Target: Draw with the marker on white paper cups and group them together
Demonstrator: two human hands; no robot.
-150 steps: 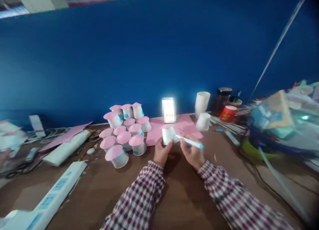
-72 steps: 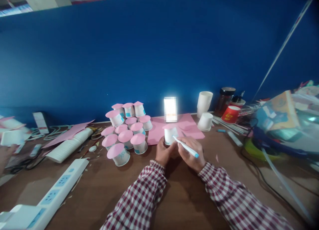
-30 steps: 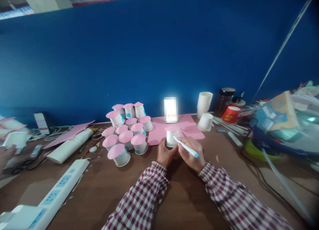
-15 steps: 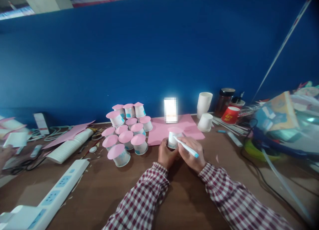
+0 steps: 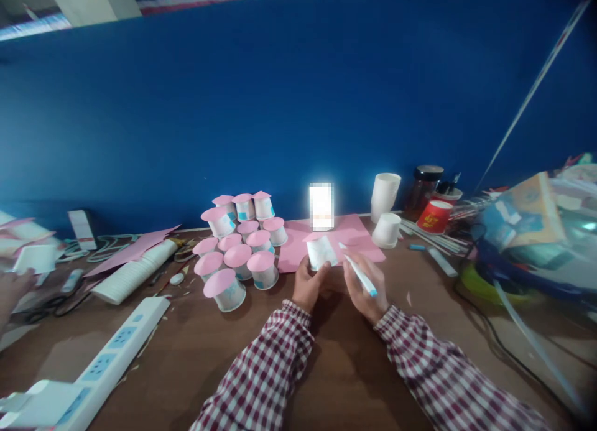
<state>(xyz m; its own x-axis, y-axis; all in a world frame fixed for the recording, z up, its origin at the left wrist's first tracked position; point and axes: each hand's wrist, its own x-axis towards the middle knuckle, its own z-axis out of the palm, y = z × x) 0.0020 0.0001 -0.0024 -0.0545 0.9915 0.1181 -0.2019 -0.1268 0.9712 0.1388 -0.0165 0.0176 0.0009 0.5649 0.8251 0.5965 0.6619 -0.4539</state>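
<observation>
Brown wooden desk [image 5: 196, 350], cluttered; I'm reading it left to right off the head feed. At the far left edge another person's hand [image 5: 9, 291] sits just beside a white paper cup [image 5: 30, 258]; it's too blurry for me to tell if they touch. Next comes a white power strip [image 5: 100, 362] lying diagonally near the front. Behind it a sleeve of white cups [image 5: 135, 278] lies on its side, with a loose pink sheet [image 5: 133, 250] against it. Then a pile of pink-capped cups [image 5: 240, 257], some stacked on others, near the left hand [image 5: 308, 285] but apart from it. The left hand's fingers are wrapped around a small capped cup [image 5: 321, 252], held tilted just over the desk at the near edge of the flat pink paper [image 5: 359, 232]. The right hand [image 5: 368, 285] has its fingers pinched on a white pen [image 5: 359, 270] with a blue end. Its tip points up beside the small capped cup, close but clear of it as far as I see. Behind them a bright pixelated screen [image 5: 321, 206] stands at the blue wall [image 5: 280, 107]. To the right are a tall cup stack [image 5: 385, 194], an upturned cup [image 5: 386, 230] in front of it, a dark jar [image 5: 423, 185] and a red cup [image 5: 435, 215]. A marker [image 5: 441, 262] lies flat on the desk. At the far right a heap of bags [image 5: 536, 232] crowds the desk and a black cable [image 5: 494, 338] trails forward from it.
</observation>
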